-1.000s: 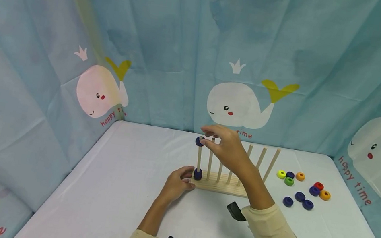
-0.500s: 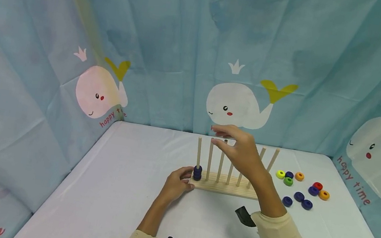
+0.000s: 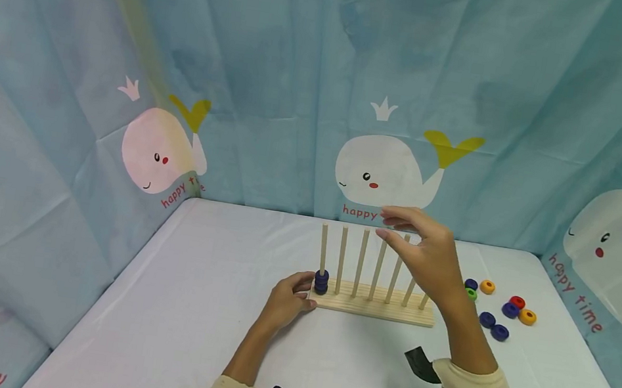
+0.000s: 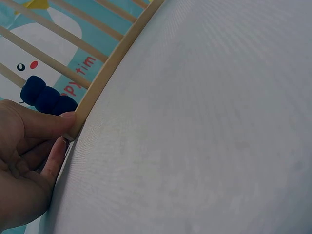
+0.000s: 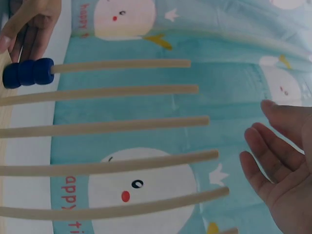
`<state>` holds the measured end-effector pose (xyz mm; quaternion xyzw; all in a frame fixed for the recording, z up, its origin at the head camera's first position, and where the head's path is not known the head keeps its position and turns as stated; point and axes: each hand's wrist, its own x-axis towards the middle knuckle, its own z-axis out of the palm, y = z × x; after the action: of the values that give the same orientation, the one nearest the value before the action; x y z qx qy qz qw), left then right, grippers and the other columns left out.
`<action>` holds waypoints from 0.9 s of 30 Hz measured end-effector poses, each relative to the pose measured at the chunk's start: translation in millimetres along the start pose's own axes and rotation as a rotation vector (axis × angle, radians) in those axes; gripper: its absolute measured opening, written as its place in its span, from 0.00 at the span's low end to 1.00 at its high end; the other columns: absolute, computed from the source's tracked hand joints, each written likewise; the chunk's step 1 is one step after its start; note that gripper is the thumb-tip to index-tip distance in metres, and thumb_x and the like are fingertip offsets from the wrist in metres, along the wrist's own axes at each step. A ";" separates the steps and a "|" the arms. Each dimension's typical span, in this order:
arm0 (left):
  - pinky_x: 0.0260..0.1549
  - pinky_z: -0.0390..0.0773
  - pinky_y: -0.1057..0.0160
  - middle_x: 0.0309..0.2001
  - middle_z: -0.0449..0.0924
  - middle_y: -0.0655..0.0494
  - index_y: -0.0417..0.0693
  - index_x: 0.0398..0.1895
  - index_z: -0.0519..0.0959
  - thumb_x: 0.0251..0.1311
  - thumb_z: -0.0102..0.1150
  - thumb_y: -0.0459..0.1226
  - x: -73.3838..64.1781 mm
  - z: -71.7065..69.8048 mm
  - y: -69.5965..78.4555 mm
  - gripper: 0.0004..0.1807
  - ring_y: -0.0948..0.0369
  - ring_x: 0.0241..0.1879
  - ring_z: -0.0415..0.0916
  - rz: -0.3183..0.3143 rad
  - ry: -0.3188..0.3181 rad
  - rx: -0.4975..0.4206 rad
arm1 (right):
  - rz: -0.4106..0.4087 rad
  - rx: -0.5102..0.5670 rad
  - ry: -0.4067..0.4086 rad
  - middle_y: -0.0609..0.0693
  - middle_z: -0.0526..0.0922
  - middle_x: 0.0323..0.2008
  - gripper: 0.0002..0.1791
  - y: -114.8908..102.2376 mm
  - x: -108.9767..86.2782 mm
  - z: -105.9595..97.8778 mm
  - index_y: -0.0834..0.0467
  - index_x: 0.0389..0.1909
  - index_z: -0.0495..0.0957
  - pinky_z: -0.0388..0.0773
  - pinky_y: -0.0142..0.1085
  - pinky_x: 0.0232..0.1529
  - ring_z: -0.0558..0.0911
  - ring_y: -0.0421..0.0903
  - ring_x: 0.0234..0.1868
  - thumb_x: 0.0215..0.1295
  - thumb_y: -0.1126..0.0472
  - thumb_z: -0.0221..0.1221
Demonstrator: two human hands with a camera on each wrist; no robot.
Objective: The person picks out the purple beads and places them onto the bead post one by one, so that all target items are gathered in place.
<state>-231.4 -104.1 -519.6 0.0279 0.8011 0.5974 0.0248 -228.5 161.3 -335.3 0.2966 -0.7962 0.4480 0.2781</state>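
Three dark blue rings (image 5: 28, 72) sat stacked at the foot of the peg (image 5: 122, 65) nearest the left hand (image 3: 285, 302), whose fingers were clamped on the end of the wooden peg rack (image 3: 372, 309). The right hand (image 3: 429, 247) hung near the peg tops, its fingers apart from the thumb. Right of those fingers, loose coloured rings (image 3: 528, 317) lay on the white tabletop (image 3: 178, 334); beyond them hung a whale-print curtain (image 3: 273, 82).

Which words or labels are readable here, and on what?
"happy time": curtain, below the right whale.
"happy": below the middle whale; right hand covers what follows.
"happy t…e": below the left whale, partly lost in folds.
"e": curtain's lower left.
Wrist views: the phrase in part.
None seen on rack or stacked rings.
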 end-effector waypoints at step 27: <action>0.67 0.82 0.51 0.64 0.81 0.40 0.41 0.71 0.77 0.56 0.71 0.24 -1.1 -0.5 0.6 0.36 0.45 0.65 0.80 0.008 -0.003 -0.005 | 0.113 -0.073 0.135 0.57 0.90 0.49 0.19 33.5 -46.6 -55.1 0.62 0.57 0.86 0.75 0.17 0.63 0.85 0.28 0.49 0.65 0.74 0.70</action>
<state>-230.4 -104.5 -518.8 0.0318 0.7994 0.5995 0.0238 -211.8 234.2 -362.2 0.2099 -0.8071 0.4525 0.3158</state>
